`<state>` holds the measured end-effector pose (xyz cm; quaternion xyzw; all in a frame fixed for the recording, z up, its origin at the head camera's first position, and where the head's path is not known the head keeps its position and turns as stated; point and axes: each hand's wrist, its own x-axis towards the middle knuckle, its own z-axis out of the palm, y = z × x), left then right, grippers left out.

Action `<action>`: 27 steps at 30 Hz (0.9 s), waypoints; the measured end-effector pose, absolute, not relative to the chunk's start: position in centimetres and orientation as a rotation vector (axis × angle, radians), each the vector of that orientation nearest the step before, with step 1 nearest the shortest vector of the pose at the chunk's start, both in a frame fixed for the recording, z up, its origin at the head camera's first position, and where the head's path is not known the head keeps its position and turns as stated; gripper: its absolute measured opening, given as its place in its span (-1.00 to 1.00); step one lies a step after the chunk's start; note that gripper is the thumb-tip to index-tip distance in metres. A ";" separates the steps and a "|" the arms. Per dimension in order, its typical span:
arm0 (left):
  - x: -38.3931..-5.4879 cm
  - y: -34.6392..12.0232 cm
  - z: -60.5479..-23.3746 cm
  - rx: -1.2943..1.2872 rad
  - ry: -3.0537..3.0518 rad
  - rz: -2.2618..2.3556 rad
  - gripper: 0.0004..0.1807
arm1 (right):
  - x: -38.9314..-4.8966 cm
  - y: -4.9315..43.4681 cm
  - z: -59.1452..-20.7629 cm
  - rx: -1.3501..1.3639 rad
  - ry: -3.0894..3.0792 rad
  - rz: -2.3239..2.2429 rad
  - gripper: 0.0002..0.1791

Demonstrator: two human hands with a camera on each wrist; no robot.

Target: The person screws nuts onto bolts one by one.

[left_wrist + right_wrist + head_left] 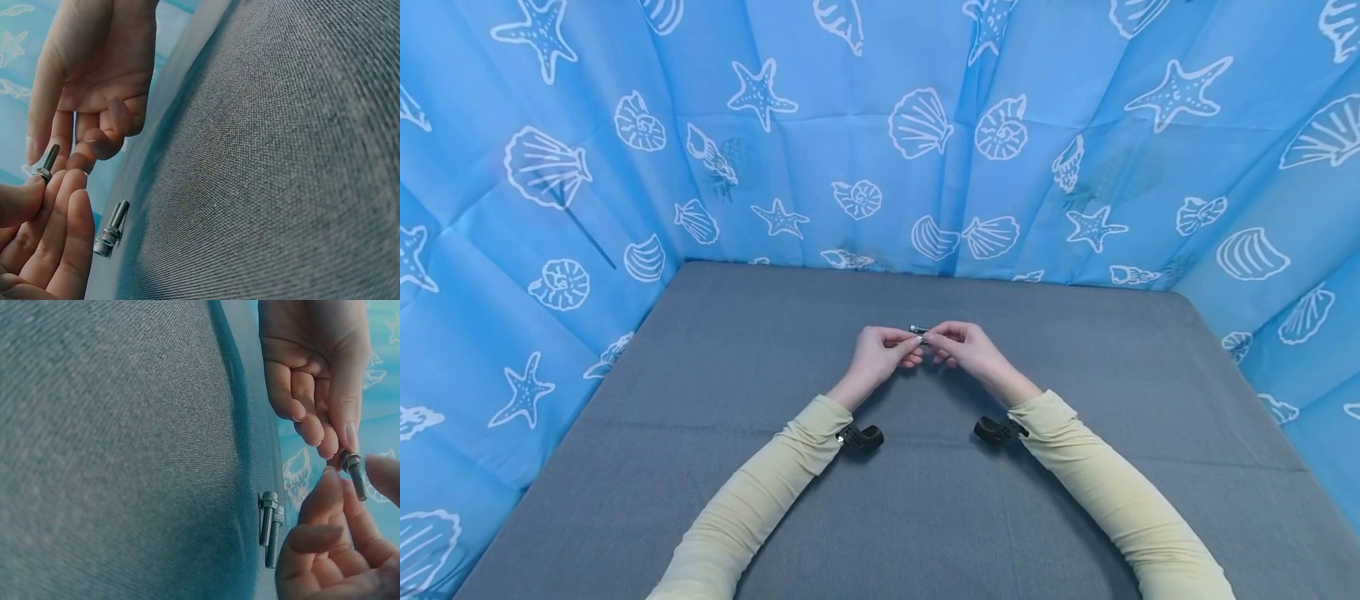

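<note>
My left hand [880, 354] pinches a small metal bolt [355, 475] by its head end between thumb and forefinger. A nut or washer sits near that head, and the threaded shank points toward my right hand [966, 346]. The right thumb [382, 478] and forefinger lie around the shank, with a small gap showing at the thumb; the other fingers are loosely bent. Beyond the hands, two more bolts [112, 228] lie side by side on the grey cloth, each with a ring at its head end. In the head view the hands partly cover them.
Grey cloth [925, 517] covers the table under both forearms. A blue curtain with white shells and starfish [865, 133] hangs along the back and both sides. Black wrist devices [861, 437] are strapped at both cuffs.
</note>
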<state>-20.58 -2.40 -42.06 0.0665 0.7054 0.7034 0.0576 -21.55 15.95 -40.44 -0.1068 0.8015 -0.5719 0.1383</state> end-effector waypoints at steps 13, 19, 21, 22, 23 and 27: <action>-20.5 -2.5 -42.1 0.214 2.149 2.144 -0.82 | -21.6 15.7 -40.4 -0.293 2.312 -1.638 -0.66; -20.5 -2.6 -42.0 0.206 2.130 2.130 -0.79 | -21.6 15.7 -40.7 -0.358 2.329 -1.651 -0.72; -20.4 -2.6 -41.7 0.211 2.123 2.127 -0.79 | -21.6 15.8 -40.7 -0.374 2.333 -1.649 -0.72; -20.2 -2.6 -41.4 0.213 2.127 2.124 -0.79 | -21.6 15.8 -40.7 -0.373 2.331 -1.651 -0.72; -20.0 -2.7 -41.0 0.217 2.133 2.123 -0.79 | -21.6 15.8 -40.6 -0.375 2.330 -1.650 -0.72; -19.2 -2.7 -39.6 0.223 2.161 2.115 -0.81 | -21.6 15.7 -40.2 -0.361 2.324 -1.648 -0.72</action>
